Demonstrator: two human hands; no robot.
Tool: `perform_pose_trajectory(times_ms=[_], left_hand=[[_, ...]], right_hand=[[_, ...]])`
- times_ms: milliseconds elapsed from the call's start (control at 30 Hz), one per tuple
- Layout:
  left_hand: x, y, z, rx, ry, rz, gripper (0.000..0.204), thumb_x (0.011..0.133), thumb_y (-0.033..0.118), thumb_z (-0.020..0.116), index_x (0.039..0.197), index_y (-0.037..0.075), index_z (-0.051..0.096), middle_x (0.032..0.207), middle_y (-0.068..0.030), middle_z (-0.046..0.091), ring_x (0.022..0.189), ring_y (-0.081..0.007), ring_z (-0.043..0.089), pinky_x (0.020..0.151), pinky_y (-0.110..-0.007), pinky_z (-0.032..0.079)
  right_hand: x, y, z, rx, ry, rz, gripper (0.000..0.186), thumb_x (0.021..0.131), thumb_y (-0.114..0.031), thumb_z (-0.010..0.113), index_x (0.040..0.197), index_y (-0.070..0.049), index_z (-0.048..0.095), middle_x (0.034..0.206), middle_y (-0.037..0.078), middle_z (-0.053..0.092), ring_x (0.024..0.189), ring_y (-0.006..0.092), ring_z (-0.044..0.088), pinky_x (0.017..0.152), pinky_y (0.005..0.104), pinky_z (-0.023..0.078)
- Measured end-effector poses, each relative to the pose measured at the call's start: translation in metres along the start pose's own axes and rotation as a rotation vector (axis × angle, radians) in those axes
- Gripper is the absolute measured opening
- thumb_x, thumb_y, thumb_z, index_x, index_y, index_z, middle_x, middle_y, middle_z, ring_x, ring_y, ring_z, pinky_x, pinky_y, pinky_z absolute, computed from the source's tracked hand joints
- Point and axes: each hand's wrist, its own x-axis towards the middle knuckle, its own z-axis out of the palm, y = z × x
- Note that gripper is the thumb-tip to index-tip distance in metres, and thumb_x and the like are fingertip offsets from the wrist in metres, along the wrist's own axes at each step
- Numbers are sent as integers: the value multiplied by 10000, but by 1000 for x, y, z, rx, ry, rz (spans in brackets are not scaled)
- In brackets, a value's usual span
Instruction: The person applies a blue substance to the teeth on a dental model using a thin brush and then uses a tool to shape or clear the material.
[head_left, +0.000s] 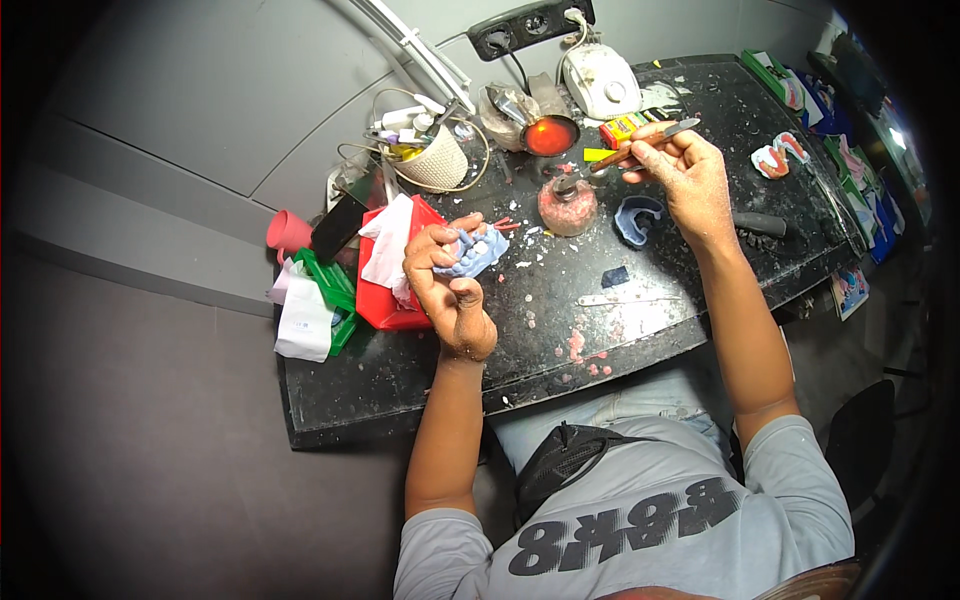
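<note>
Head view: we find left fingers (430, 238) clamped on blue dental cast (478, 257), above bench (520, 345); right fingers (698, 149) clamped on brown-handled tool (671, 131); pinkish jar (568, 210) near right fingers, red box (384, 304) beside left.

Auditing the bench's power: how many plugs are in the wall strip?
2: a black plug in the left socket and a white plug in the right one of the black power strip. None seem hidden.

On the workbench (360, 390), a jar (568, 212) is placed left of a dental mould (627, 228). Left of the jar, a dental model (476, 257) is held in the left hand (446, 300); behind the mould, a control unit (598, 82) is set.
</note>
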Motion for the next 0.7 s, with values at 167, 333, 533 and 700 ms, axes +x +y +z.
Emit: perform_pose_trajectory(times_ms=[167,333,533,700], left_hand=[[-1,-1,0,-13,-10,-7,388,1031,410,531,1111,69,365,1200,-150,425,1211,-417,568,1020,-554,486],[0,0,0,-2,-3,-4,387,1029,410,536,1105,68,370,1190,-152,430,1200,-412,575,1013,-545,488],[0,0,0,16,-1,-2,404,1021,422,549,1090,64,375,1173,-153,437,1180,-408,587,1002,-533,487],[0,1,1,37,4,-11,432,1010,446,562,1084,61,380,1161,-150,439,1167,-407,595,993,-524,487]], right_hand=[[0,0,1,4,6,-1,162,965,-60,668,1081,54,667,999,144,733,875,165,719,740,267,609],[-1,-1,2,-8,8,0,160,965,-58,667,1081,53,667,999,143,733,874,163,718,733,266,609],[0,1,0,9,2,2,160,966,-59,667,1081,52,666,996,143,732,871,164,718,726,266,610],[0,1,-1,23,6,-11,157,966,-59,667,1080,50,663,1002,140,729,873,168,720,729,271,614]])
